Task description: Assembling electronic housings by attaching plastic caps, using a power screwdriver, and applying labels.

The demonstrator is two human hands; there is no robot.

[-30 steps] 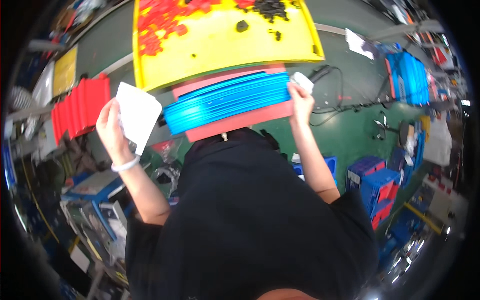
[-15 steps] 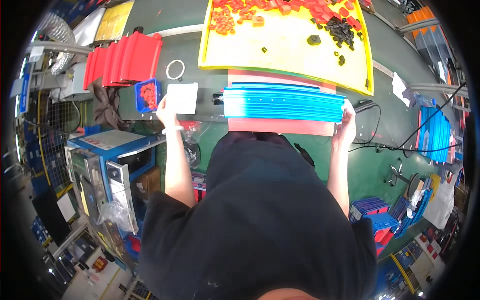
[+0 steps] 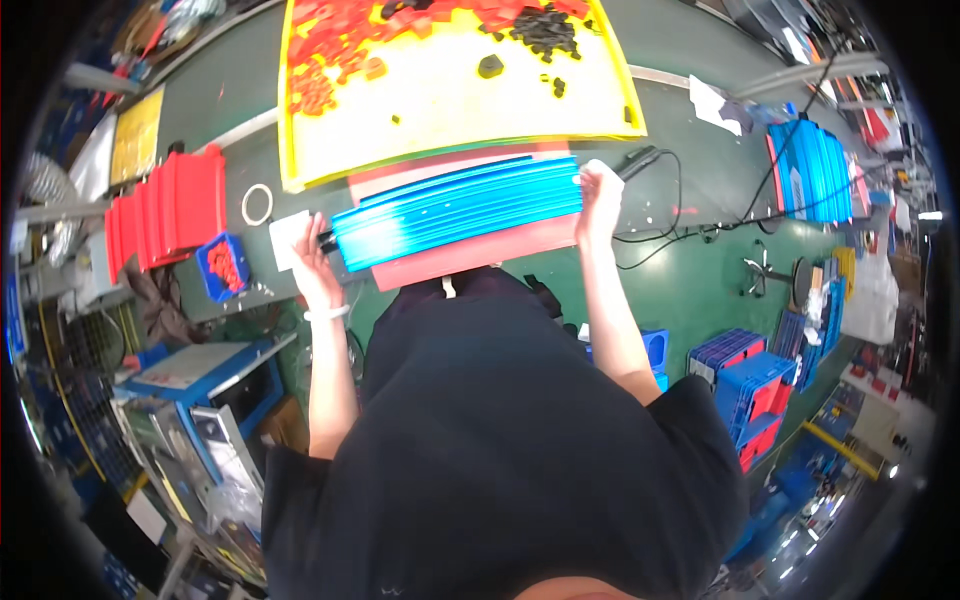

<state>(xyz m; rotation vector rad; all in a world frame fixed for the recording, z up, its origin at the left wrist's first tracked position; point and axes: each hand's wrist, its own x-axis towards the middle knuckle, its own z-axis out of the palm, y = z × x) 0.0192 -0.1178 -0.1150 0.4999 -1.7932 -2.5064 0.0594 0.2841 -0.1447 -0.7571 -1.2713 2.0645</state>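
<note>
A long blue ridged panel [image 3: 460,205] lies slantwise over a flat pink sheet [image 3: 440,265] on the bench. My right hand [image 3: 598,203] grips its right end, fingers closed around the edge. From the left end sticks out a short black piece [image 3: 327,242]. Beside that piece is my left hand [image 3: 316,268], its fingers stretched and apart; whether they touch the black piece is hard to make out. Behind the left hand, partly covered by it, lies a white square card [image 3: 284,240].
A yellow tray [image 3: 290,150] with red and black small parts stands beyond the panel. To the left are a blue bin [image 3: 221,268] of red parts, a pale ring [image 3: 257,204] and red ridged panels [image 3: 180,205]. A black cable [image 3: 680,185] and stacked blue panels [image 3: 812,172] sit to the right.
My view has turned, so the bench now appears slanted and shifted left. My left hand has moved from the white card's edge to the panel's black end; my right hand keeps hold of the panel.
</note>
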